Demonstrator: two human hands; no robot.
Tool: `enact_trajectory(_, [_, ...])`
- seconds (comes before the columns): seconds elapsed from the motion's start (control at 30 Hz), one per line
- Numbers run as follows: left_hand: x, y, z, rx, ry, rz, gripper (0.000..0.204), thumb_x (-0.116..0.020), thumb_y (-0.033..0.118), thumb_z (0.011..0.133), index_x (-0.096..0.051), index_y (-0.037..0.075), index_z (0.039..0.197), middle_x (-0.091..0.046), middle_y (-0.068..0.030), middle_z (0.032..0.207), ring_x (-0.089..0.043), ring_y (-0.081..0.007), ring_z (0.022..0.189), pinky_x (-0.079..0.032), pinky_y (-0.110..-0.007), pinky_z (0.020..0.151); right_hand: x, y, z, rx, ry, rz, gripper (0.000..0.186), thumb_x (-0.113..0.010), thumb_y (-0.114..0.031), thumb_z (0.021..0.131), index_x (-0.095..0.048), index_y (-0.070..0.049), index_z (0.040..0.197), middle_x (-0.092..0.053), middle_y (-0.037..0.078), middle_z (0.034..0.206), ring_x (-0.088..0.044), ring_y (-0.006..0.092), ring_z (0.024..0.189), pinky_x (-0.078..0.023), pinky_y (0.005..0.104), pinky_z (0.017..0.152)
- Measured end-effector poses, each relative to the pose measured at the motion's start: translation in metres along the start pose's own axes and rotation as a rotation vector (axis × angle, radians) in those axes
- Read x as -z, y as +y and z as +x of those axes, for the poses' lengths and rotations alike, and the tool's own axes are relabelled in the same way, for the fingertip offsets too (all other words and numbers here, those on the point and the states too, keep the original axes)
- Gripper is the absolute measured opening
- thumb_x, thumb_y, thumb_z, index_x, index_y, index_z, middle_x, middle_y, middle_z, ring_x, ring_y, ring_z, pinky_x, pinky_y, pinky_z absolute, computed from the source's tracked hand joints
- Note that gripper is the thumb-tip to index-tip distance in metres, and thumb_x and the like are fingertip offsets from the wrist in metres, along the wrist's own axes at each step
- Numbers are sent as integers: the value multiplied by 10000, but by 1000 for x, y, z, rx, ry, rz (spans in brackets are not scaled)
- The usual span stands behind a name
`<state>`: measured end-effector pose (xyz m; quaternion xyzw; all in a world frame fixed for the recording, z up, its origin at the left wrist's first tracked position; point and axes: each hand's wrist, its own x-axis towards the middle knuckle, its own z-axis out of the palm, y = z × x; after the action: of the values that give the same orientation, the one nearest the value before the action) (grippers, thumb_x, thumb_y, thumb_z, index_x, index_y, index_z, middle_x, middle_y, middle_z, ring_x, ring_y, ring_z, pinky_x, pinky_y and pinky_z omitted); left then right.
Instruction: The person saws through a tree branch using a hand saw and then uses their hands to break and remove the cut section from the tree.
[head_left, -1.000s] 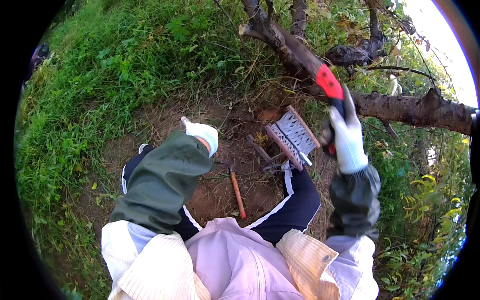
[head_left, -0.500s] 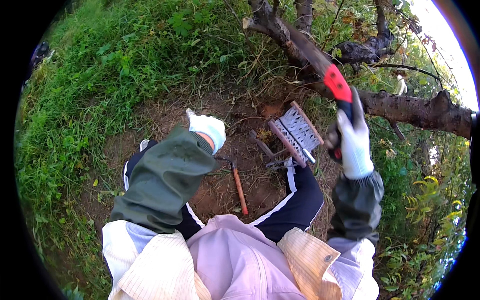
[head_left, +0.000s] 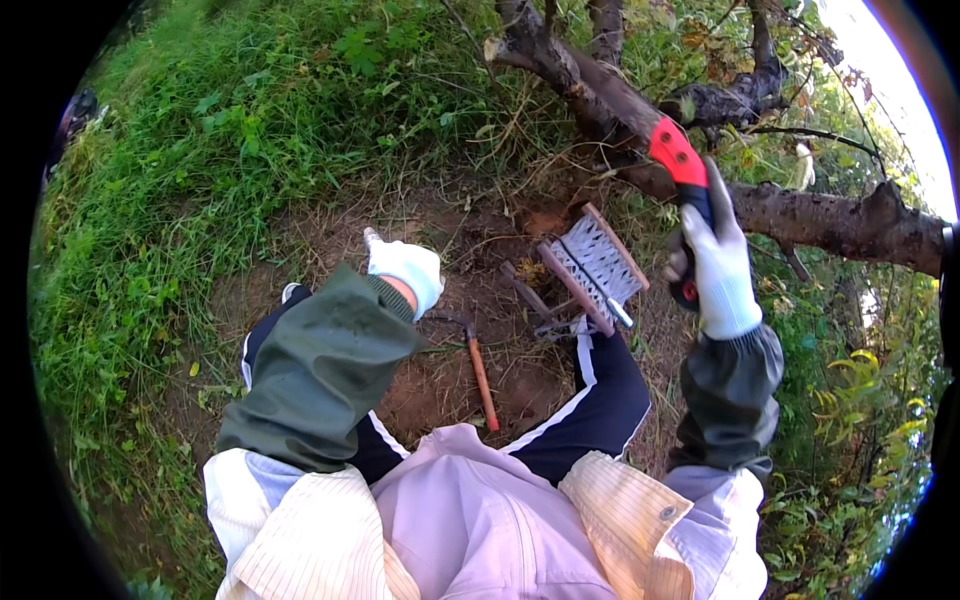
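My right hand (head_left: 722, 262), in a white glove with a grey palm, is closed round the black grip of a pruning saw (head_left: 676, 152). One finger lies stretched along the saw's red-and-black handle. The saw's dark blade points up and left across a thick limb (head_left: 560, 75); whether its teeth touch the bark is hard to make out. In its white glove, my left hand (head_left: 410, 270) is held over the bare soil, one fingertip sticking out. Its other fingers are hidden, and nothing shows in it. A small tool with an orange-brown handle (head_left: 482, 380) and thin dark head lies beside that hand.
A small stool (head_left: 600, 262) with a woven grey strap seat stands tilted by my right knee. A thick tree trunk (head_left: 840, 222) crosses at the right, with more branches (head_left: 725, 105) behind. Grass (head_left: 230, 130) covers the left, and leafy weeds (head_left: 850, 440) grow at the right.
My right hand has shifted a little right and nearer me, drawing the saw slightly back along its blade. My left hand has drifted slightly left.
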<state>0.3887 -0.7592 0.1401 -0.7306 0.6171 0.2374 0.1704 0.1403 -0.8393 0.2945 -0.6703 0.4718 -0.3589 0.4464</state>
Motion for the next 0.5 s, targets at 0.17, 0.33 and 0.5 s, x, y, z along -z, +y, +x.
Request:
enact_trajectory(0.17, [3,11,-29,-98,111,-2,331,-458,350,905,-614,174,1137,-602,-61,1178,-572,-266,1072,-146,-641,1059,-2,1,1,57,-7,-61,592,-499,-125,922,-248,-225,1449,-464,-5,632,-418,74,465,-402,226,440])
enact_trajectory(0.33, [0,13,15,-30,50,-27,382,-438,405,906,-609,164,1149,-651,-80,1082,-582,-281,1073,-196,-636,1045,-51,11,57,56,47,61,613,-545,-98,911,-258,-203,1443,-475,6,638,-430,91,461,-422,257,434])
enact_trajectory(0.5, [-5,4,-2,1,64,-5,376,-427,405,917,-603,158,1140,-651,-59,1080,-579,-265,1072,-197,-630,1047,4,-2,-30,-45,40,-1,610,-454,-32,907,-238,-193,1454,-482,6,635,-448,71,455,-412,240,400])
